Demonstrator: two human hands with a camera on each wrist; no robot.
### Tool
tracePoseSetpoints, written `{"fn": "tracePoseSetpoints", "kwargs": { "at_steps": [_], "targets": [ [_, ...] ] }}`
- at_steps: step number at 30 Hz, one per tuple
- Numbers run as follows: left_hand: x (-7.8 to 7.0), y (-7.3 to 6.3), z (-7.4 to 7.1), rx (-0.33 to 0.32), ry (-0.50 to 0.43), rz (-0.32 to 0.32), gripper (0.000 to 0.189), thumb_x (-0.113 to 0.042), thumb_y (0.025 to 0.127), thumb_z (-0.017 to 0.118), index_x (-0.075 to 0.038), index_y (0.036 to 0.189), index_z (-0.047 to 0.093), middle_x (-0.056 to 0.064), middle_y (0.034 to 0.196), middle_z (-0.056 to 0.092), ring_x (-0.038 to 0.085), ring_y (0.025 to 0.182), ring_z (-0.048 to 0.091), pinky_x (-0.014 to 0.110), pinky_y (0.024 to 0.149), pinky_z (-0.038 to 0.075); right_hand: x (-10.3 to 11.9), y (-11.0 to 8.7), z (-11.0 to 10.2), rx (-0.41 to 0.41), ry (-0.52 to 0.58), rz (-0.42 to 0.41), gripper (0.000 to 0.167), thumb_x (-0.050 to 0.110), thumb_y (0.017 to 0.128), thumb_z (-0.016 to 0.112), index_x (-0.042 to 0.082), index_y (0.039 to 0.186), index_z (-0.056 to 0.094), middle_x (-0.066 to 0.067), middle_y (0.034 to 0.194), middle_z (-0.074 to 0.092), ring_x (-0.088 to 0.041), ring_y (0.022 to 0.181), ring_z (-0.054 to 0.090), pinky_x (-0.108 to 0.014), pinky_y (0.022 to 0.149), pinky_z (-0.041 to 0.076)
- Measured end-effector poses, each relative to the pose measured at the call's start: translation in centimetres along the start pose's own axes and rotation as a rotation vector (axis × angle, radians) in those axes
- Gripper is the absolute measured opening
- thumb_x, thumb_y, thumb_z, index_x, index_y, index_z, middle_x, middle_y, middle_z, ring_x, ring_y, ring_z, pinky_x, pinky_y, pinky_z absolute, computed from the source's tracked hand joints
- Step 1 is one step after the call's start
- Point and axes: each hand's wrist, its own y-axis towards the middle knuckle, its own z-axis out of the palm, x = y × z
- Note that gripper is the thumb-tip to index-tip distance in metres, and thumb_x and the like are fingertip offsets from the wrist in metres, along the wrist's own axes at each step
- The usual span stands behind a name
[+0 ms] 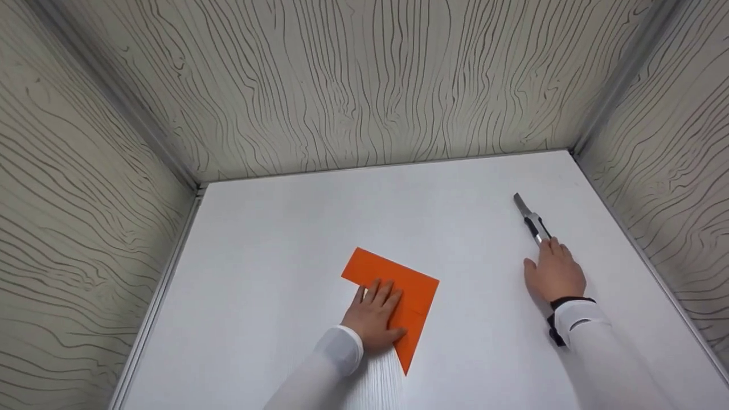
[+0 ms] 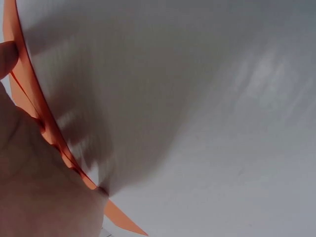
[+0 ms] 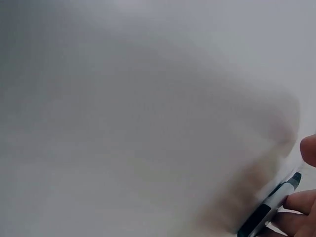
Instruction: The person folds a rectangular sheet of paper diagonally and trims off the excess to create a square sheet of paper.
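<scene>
A piece of orange paper [image 1: 418, 293] with a notched, angular outline lies on the white table, a pointed corner toward me. My left hand [image 1: 373, 319] rests on it, palm down with the fingers spread. In the left wrist view, the paper's edge [image 2: 37, 98] runs beside the thumb and under the fingers. Off to the right, a grey and black utility knife [image 1: 535, 225] lies with its blade end pointing away. The fingers of my right hand [image 1: 555, 273] touch its near end. In the right wrist view, those fingers lie along the knife [image 3: 271, 205], while the thumb stands apart.
The white tabletop [image 1: 273, 239] extends around both hands. Wood-grain-patterned panels stand at the back [image 1: 364, 85], left [image 1: 85, 228] and right [image 1: 683, 171], with grey metal framing at their corners. A black band [image 1: 561, 327] is on the right wrist.
</scene>
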Motion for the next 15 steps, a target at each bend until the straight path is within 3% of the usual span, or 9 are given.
{"fn": "tracePoseSetpoints", "kwargs": {
  "at_steps": [7,15],
  "targets": [
    [0.1,0.0,0.4,-0.01,0.0,0.0,0.081,-0.066,0.099,0.044,-0.025,0.165,0.021,0.0,0.171,0.015,0.028,0.157,0.009,0.053,0.124,0.013,1.7,-0.9,0.2,-0.055,-0.018,-0.002,0.059,0.016,0.096,0.06,-0.023,0.137,0.046,-0.045,0.14,0.041,-0.061,0.125,0.042,-0.074,0.093,0.039],
    [-0.2,0.0,0.0,0.003,-0.014,-0.005,0.081,-0.065,0.099,0.046,-0.025,0.165,0.021,0.001,0.172,0.013,0.029,0.157,0.009,0.053,0.124,0.013,1.1,2.0,-0.6,-0.06,0.129,0.041,0.07,0.017,0.1,0.057,-0.022,0.149,0.026,-0.047,0.15,0.026,-0.063,0.139,0.024,-0.069,0.115,0.018]
  ]
}}
